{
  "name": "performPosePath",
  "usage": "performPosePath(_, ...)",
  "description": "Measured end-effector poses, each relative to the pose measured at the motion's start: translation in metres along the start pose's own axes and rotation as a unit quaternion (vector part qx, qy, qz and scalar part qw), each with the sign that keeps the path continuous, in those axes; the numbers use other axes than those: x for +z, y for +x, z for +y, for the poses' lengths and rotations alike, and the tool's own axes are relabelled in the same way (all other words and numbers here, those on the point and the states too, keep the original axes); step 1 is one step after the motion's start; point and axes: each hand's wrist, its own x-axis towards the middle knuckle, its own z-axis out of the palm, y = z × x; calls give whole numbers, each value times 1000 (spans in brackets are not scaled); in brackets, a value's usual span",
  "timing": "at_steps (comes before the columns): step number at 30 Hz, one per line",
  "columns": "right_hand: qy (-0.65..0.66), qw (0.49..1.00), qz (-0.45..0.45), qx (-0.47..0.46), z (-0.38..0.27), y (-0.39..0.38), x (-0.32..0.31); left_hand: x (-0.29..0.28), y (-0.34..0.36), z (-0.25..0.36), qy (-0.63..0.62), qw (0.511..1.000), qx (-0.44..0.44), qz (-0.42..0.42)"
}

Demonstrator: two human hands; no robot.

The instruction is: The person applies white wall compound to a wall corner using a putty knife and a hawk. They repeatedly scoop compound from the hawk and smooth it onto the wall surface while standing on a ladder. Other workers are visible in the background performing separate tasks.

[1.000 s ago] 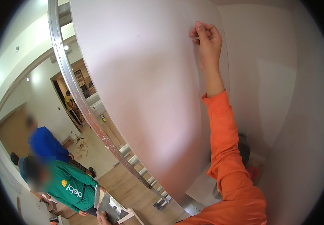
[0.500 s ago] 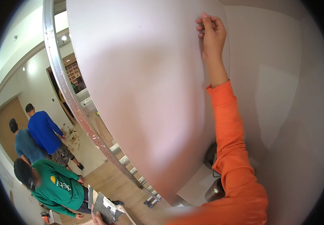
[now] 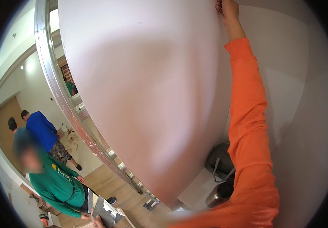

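Observation:
My right hand (image 3: 228,8) is raised at the top, in an orange sleeve, beside the edge of a large pale wall panel (image 3: 145,95). Its fingers are curled, and the frame's top edge cuts part of it off; whatever they may hold is hidden. At the bottom left, my left hand (image 3: 98,221) shows only some fingers, closed on a putty knife (image 3: 109,209) whose flat grey blade carries white filler. A second thin plate-like piece (image 3: 91,199) stands beside that blade.
A metal ladder (image 3: 63,83) runs along the panel's left side. Below my right arm are a dark bag (image 3: 220,161) and a steel bottle (image 3: 219,194) on a pale ledge (image 3: 194,190). Three people stand at the left, the nearest in a green shirt (image 3: 63,188). A red tool (image 3: 44,218) lies low left.
My right hand has moved up and slightly right, partly out of the frame. The view has shifted a little, uncovering more of the bag. The person in green has turned their head.

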Motion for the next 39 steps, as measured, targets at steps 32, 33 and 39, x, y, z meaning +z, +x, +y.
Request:
performPosePath(32, -115, 988, -84, -57, -67, -80, 46, 7, 56, -10, 18, 998, -49, -28)
performPosePath(33, -111, 988, -88, -58, -67, -82, 47, 7, 58, -11, 17, 998, -48, -29)
performPosePath(39, -97, 989, -95, -49, -53, -89, 50, 5, 69, -2, 76, 995, -58, -31)
